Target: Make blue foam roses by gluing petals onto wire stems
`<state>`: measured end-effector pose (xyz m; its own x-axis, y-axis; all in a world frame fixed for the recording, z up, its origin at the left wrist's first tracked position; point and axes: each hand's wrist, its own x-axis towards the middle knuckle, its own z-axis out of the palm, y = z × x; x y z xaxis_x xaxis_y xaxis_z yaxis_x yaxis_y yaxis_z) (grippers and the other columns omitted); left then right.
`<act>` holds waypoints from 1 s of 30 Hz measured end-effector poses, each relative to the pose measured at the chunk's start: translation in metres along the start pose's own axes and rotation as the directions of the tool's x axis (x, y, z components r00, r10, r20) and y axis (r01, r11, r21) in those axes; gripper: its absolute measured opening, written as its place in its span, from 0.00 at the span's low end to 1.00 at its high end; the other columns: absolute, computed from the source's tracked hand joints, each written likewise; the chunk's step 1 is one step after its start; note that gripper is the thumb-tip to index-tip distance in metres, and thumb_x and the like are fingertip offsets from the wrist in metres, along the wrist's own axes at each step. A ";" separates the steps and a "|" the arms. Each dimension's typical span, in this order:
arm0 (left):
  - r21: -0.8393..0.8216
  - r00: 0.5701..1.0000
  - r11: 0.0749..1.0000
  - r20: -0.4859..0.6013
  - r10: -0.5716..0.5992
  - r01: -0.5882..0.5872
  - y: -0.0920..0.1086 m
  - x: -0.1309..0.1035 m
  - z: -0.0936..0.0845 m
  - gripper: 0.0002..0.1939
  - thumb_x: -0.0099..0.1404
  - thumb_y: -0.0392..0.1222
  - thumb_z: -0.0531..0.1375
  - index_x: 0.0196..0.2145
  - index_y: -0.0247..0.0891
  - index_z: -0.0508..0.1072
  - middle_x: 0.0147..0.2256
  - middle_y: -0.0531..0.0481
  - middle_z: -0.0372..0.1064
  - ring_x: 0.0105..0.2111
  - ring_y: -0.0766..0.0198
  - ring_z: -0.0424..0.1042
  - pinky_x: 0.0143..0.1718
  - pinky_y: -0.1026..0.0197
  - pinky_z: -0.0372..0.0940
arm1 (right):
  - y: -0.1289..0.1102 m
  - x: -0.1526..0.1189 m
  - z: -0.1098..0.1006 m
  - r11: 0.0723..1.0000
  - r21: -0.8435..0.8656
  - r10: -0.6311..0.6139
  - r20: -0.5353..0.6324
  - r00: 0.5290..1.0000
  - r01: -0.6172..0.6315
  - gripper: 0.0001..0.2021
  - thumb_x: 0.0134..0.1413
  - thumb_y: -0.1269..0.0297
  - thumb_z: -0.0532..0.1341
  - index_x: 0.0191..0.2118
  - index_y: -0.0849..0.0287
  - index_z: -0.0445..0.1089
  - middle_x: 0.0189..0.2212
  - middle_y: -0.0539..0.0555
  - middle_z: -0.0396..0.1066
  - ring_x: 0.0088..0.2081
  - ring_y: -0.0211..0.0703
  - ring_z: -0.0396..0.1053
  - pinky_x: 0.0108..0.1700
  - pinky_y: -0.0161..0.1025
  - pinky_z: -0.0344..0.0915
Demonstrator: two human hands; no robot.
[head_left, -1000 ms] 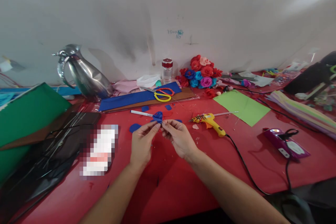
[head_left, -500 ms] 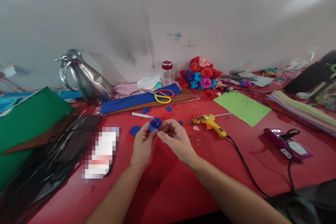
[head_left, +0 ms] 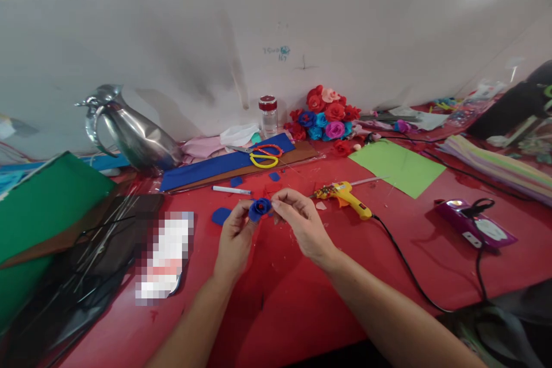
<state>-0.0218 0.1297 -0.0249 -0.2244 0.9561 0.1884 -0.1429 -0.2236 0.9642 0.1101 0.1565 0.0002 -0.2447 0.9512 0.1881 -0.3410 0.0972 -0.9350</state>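
Note:
A small blue craft rose (head_left: pixel 260 207) with a red centre is held up over the table. My left hand (head_left: pixel 235 236) is closed round its base from the left. On the other side, my right hand (head_left: pixel 305 224) pinches a petal edge with thumb and fingertips. Behind the left fingers lies a loose blue petal piece (head_left: pixel 221 217). A white pen (head_left: pixel 232 190) rests just beyond the hands. Right of the right hand is a yellow glue gun (head_left: pixel 345 198), lying on its side with its cord trailing toward me.
Scissors (head_left: pixel 264 160) lie on blue and brown sheets at the back. Behind them stand a jar (head_left: pixel 268 115), a steel jug (head_left: pixel 133 129) and a bunch of paper flowers (head_left: pixel 328 115). A green sheet (head_left: pixel 397 167) and a purple power strip (head_left: pixel 474 224) are rightward; a phone (head_left: pixel 168 256) is left.
My right hand has shifted slightly right, to the flower's right edge. The blue rose has turned a little and moved slightly right. The view has tilted somewhat.

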 end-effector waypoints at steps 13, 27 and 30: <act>-0.017 0.998 0.999 0.058 -0.039 0.040 -0.003 0.002 -0.003 0.08 0.54 0.45 0.68 0.32 0.42 0.77 0.31 0.53 0.72 0.34 0.63 0.66 0.41 0.62 0.61 | -0.004 0.002 0.001 0.998 0.032 0.062 -0.050 0.997 -0.060 0.07 0.45 0.61 0.63 0.23 0.58 0.67 0.20 0.47 0.65 0.23 0.34 0.59 0.28 0.34 0.57; -0.340 0.971 0.910 0.070 -0.229 0.239 -0.002 0.006 -0.001 0.10 0.45 0.43 0.72 0.28 0.42 0.79 0.27 0.52 0.72 0.29 0.65 0.67 0.38 0.58 0.62 | 0.010 0.003 0.004 0.792 0.475 0.373 0.123 0.920 -0.385 0.08 0.39 0.63 0.66 0.24 0.58 0.66 0.19 0.45 0.66 0.21 0.32 0.59 0.25 0.32 0.54; -0.369 0.961 0.889 0.060 -0.270 0.272 -0.003 0.007 -0.003 0.12 0.44 0.44 0.73 0.28 0.42 0.79 0.27 0.53 0.71 0.30 0.66 0.67 0.39 0.59 0.62 | 0.006 0.002 0.005 0.844 0.421 0.336 0.070 0.939 -0.333 0.09 0.41 0.62 0.65 0.23 0.58 0.65 0.18 0.45 0.65 0.20 0.32 0.58 0.25 0.33 0.53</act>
<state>-0.0262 0.1362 -0.0267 -0.1194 0.9905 -0.0677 -0.5434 -0.0081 0.8395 0.1033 0.1572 -0.0038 -0.4075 0.9058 -0.1161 -0.5887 -0.3577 -0.7249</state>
